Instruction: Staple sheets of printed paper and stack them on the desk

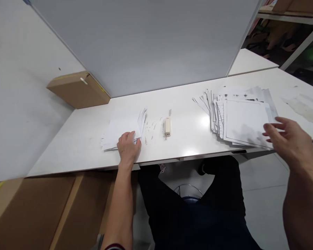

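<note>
My left hand (128, 146) rests on the near corner of a small pile of white papers (122, 128) on the white table (75, 146), its fingers curled down onto the sheets. My right hand (289, 139) hovers at the right edge of a larger fanned stack of printed sheets (242, 118), fingers spread and apart, holding nothing. A small beige stapler (167, 126) lies on the table between the two piles, touched by neither hand.
A grey partition panel (146, 41) stands behind the table. A brown cardboard box (78, 89) sits at the back left. Large cardboard boxes (36, 208) stand below the table's left front edge. Metal shelving (297, 31) is at the far right.
</note>
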`<state>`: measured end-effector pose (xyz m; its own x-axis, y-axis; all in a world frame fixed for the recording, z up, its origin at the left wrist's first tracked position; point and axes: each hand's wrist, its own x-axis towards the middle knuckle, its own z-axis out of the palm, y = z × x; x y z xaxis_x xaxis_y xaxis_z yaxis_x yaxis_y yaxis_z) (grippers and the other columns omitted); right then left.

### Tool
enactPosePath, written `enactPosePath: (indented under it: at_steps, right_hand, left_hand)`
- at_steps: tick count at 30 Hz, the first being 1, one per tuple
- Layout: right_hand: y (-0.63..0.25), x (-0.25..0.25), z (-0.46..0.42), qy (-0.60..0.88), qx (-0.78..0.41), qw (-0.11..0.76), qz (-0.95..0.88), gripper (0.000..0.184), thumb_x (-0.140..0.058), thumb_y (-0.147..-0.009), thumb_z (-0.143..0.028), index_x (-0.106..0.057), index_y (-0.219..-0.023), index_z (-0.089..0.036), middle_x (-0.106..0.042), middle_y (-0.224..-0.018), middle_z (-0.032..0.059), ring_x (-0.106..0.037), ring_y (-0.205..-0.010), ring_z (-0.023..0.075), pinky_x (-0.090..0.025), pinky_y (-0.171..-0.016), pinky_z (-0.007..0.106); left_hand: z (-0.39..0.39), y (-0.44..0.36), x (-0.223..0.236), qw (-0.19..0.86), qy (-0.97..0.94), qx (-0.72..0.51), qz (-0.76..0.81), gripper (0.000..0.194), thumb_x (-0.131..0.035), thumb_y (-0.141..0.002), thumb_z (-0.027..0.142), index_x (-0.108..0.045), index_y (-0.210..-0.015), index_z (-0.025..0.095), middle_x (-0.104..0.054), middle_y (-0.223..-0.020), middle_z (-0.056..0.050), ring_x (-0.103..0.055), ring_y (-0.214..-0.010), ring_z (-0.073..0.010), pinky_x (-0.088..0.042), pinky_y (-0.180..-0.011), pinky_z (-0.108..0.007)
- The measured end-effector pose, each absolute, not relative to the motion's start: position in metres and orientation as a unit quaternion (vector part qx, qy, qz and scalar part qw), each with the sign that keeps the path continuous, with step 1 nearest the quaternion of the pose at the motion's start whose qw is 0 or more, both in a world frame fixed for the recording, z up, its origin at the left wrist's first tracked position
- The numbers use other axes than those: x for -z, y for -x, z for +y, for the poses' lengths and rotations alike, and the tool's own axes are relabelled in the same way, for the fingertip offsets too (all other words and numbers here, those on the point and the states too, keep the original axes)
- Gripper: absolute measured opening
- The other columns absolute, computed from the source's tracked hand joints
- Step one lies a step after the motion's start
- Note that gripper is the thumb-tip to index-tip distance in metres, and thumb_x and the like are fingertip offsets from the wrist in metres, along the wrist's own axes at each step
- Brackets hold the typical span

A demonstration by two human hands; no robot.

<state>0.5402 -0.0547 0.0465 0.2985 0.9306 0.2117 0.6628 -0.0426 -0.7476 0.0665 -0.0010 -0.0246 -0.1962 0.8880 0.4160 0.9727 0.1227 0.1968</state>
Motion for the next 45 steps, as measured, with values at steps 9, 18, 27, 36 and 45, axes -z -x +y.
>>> enactPosePath:
  at_steps: [9, 18, 27, 36, 45]
  right_hand:
    - [-0.454, -0.014, -0.080, 0.699, -0.173, 0.367, -0.590, 0.038, -0.052, -0.082, -0.042, -0.056, -0.113, -0.020, -0.066, -0.098, 0.0086, -0.062, -0.073, 0.0202, -0.048, -0.069, 0.035]
    - [-0.357, -0.002, -0.091, 0.490, -0.575, 0.368, -0.542, 0.039, -0.049, -0.083, -0.048, -0.056, -0.111, -0.021, -0.066, -0.094, 0.0073, -0.064, -0.074, 0.0178, -0.051, -0.070, 0.031]
    - [-0.342, 0.021, -0.069, 0.469, -0.691, 0.353, -0.422, 0.031, -0.056, -0.076, -0.049, -0.058, -0.079, -0.018, -0.061, -0.067, 0.0017, -0.056, -0.055, 0.0129, -0.048, -0.053, 0.025]
    - [-0.357, 0.044, -0.081, 0.568, -0.580, 0.365, -0.456, 0.034, -0.056, -0.073, -0.050, -0.059, -0.071, -0.016, -0.057, -0.059, -0.0003, -0.050, -0.053, 0.0131, -0.039, -0.048, 0.024]
    - [-0.371, 0.036, -0.093, 0.623, -0.480, 0.341, -0.515, 0.037, -0.052, -0.076, -0.052, -0.052, -0.062, -0.017, -0.047, -0.057, -0.0003, -0.041, -0.054, 0.0124, -0.029, -0.047, 0.024]
  left_hand:
    - [-0.004, -0.057, 0.012, 0.049, 0.562, 0.373, -0.736, 0.023, -0.043, -0.083, 0.028, -0.063, -0.080, 0.016, -0.062, -0.079, -0.006, -0.055, -0.077, -0.0179, -0.043, -0.077, -0.032]
    - [-0.077, -0.123, -0.010, 0.024, 0.508, 0.550, -0.662, 0.014, -0.054, -0.082, 0.029, -0.061, -0.080, 0.017, -0.058, -0.072, 0.000, -0.054, -0.067, -0.0128, -0.044, -0.064, -0.026]
    - [-0.129, -0.178, 0.026, -0.004, 0.790, 0.388, -0.475, 0.022, -0.055, -0.079, 0.011, -0.064, -0.097, 0.021, -0.069, -0.087, -0.006, -0.060, -0.084, -0.0197, -0.049, -0.077, -0.038]
    - [-0.120, -0.157, 0.023, -0.041, 0.753, 0.391, -0.527, 0.009, -0.055, -0.081, 0.019, -0.064, -0.084, 0.022, -0.068, -0.083, -0.004, -0.060, -0.082, -0.0177, -0.048, -0.080, -0.036]
    - [-0.068, -0.094, 0.016, 0.095, 0.612, 0.384, -0.685, 0.016, -0.054, -0.083, 0.030, -0.065, -0.081, 0.018, -0.068, -0.084, -0.007, -0.059, -0.086, -0.0191, -0.046, -0.082, -0.035]
